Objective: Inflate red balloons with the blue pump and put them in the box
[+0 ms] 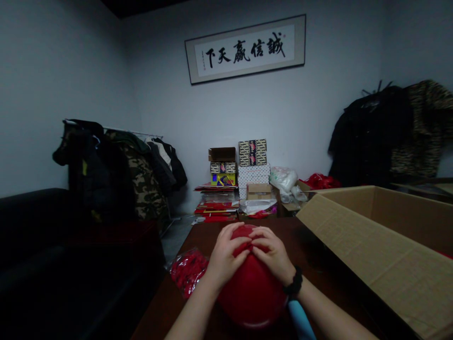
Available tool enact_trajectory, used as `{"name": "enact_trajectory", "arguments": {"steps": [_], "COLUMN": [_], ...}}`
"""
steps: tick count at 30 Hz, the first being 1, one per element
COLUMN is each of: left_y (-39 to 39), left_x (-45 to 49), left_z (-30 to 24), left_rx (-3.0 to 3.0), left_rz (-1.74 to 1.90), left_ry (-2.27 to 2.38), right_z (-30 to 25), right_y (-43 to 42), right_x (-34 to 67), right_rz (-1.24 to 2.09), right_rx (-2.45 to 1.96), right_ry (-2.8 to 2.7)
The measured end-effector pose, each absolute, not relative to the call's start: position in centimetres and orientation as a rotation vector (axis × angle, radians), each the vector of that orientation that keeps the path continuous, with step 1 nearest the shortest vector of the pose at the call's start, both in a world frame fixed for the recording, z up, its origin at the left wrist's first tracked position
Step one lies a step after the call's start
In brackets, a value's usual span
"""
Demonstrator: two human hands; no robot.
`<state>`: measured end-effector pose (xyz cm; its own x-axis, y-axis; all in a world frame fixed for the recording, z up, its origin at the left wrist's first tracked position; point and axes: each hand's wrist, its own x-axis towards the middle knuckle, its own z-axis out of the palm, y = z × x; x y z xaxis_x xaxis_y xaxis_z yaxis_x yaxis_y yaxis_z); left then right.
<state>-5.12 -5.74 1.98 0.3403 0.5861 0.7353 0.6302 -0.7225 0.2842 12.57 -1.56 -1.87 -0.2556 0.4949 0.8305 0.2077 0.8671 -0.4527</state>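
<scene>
A round, inflated red balloon (253, 295) is in front of me above the dark wooden table (208, 231). My left hand (226, 250) lies over its upper left side, fingers curled in and thumb and fingertips closed near its top. From the right, my right hand (274, 252), with a black band at the wrist, meets it there, its fingertips also pinched together. Both hands grip the balloon around what looks like its neck; the fingers hide that spot. Below my right wrist, part of a light blue object (300, 321) shows, its kind unclear.
A clear plastic bag of red items (189, 271) lies left of the balloon. A large open cardboard box (375, 255) stands on the right. Stacked boxes (253, 174) and red flat packs (215, 205) are at the back. A black sofa (35, 264) is at left.
</scene>
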Motion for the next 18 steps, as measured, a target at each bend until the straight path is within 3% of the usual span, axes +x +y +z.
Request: {"name": "enact_trajectory", "arguments": {"steps": [18], "left_y": [-5.07], "left_x": [-5.2], "left_z": [1.89], "left_rx": [-2.461], "left_rz": [-1.345], "left_ry": [-1.239], "right_z": [-2.44], "right_y": [-1.19], "right_x": [12.22], "right_rz": [0.232], "right_rx": [-0.581], "right_ry": [-1.891]}}
